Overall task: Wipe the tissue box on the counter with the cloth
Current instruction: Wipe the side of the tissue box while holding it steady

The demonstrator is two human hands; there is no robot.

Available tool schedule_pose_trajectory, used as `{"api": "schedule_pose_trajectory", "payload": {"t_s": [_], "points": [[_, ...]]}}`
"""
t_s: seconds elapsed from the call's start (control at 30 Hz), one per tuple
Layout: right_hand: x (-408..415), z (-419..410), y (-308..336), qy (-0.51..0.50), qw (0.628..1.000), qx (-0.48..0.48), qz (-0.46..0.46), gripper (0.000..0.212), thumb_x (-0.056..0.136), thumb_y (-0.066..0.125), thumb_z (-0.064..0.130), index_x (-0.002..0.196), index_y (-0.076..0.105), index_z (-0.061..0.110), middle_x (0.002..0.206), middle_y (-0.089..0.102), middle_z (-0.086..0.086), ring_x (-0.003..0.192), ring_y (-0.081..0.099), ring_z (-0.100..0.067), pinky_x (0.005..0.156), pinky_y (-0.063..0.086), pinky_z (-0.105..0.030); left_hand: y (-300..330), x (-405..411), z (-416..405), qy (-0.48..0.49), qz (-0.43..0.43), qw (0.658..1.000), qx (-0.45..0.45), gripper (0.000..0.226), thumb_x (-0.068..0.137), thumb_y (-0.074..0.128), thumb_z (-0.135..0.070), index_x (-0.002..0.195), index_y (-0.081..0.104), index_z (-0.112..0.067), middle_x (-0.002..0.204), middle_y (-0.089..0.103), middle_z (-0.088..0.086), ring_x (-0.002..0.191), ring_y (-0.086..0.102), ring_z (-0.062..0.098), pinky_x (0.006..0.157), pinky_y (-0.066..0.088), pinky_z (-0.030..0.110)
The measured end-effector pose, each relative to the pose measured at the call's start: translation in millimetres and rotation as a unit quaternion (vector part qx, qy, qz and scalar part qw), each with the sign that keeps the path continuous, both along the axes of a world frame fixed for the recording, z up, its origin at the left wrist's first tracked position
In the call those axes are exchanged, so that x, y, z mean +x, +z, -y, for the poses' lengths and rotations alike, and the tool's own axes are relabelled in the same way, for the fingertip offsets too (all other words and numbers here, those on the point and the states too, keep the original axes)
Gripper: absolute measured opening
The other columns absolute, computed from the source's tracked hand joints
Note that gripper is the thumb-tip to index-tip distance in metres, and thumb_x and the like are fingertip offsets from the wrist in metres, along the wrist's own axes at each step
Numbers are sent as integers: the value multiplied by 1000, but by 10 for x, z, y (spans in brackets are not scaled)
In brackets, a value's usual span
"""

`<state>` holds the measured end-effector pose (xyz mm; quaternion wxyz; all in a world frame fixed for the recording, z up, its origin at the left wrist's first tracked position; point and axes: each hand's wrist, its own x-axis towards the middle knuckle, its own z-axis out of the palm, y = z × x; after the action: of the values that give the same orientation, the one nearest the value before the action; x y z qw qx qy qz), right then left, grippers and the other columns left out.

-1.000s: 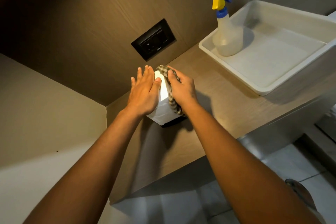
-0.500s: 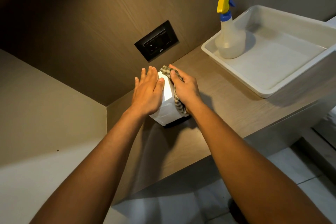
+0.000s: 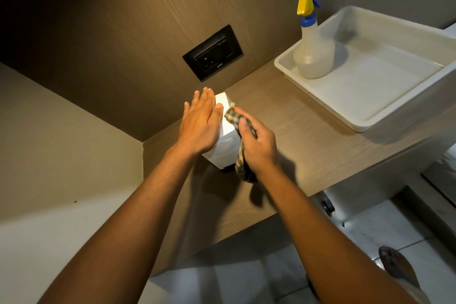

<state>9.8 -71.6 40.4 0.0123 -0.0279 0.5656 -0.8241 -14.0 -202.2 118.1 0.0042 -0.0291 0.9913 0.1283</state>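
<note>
A white tissue box stands on the wooden counter near the back wall's left corner. My left hand lies flat on its left top, fingers straight and together, and hides much of it. My right hand is closed around a green-and-white checked cloth, which it presses against the box's right side. One end of the cloth pokes up by my left thumb and the other hangs below my right hand to the counter.
A white plastic tray sits on the counter at the right, with a clear spray bottle with a yellow trigger in its near-left corner. A black wall socket is behind the box. Tiled floor and a foot show below the counter's edge.
My right hand has slid back toward me along the box's right side with the cloth, now gripping it with the thumb up. My left hand stays flat on the box.
</note>
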Motion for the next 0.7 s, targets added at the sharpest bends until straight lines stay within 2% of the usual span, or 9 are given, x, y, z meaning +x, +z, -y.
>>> {"api": "schedule_pose_trajectory", "payload": {"t_s": [0.1,0.2,0.27,0.37,0.53,0.7], "points": [[-502,10,122,49,997,46,31,30,99,50,34,124,65,29,113,68,8,103,62,-4,78,52,-15,23,-1,3,7,5,1000,7,58,110,20,-39,163,12,-15,172,7,2,158,-3,15,121,-11,34],[-823,23,125,95,993,31,65,27,98,53,34,120,67,29,107,71,1,100,67,-17,77,58,-29,23,-18,-23,18,5,1000,2,58,111,20,-40,163,12,-15,172,8,1,158,-2,16,119,-11,33],[-809,31,89,93,993,31,67,27,98,53,35,120,67,30,107,72,1,100,67,-18,79,58,-31,14,-29,-32,21,3,1000,-4,58,111,19,-40,163,12,-15,172,8,1,158,-2,16,119,-11,32],[-529,20,-11,51,997,37,52,30,98,51,37,124,65,31,113,70,7,102,64,-8,80,56,-26,-9,-26,-23,24,-5,1000,-9,57,112,19,-39,163,13,-15,172,9,1,158,-2,16,119,-11,32],[38,-15,-151,-8,999,3,33,32,97,51,37,125,63,30,110,67,19,104,60,4,77,51,-12,-29,-18,-31,21,-12,1000,-8,57,111,18,-39,163,13,-16,172,8,1,158,-2,16,119,-11,32],[-265,36,-13,3,1000,11,22,30,98,52,31,124,65,24,111,69,15,105,61,1,82,49,-12,-7,-12,-19,16,-3,1000,-6,57,112,20,-38,163,13,-15,172,9,2,158,-1,16,120,-10,32]]}}
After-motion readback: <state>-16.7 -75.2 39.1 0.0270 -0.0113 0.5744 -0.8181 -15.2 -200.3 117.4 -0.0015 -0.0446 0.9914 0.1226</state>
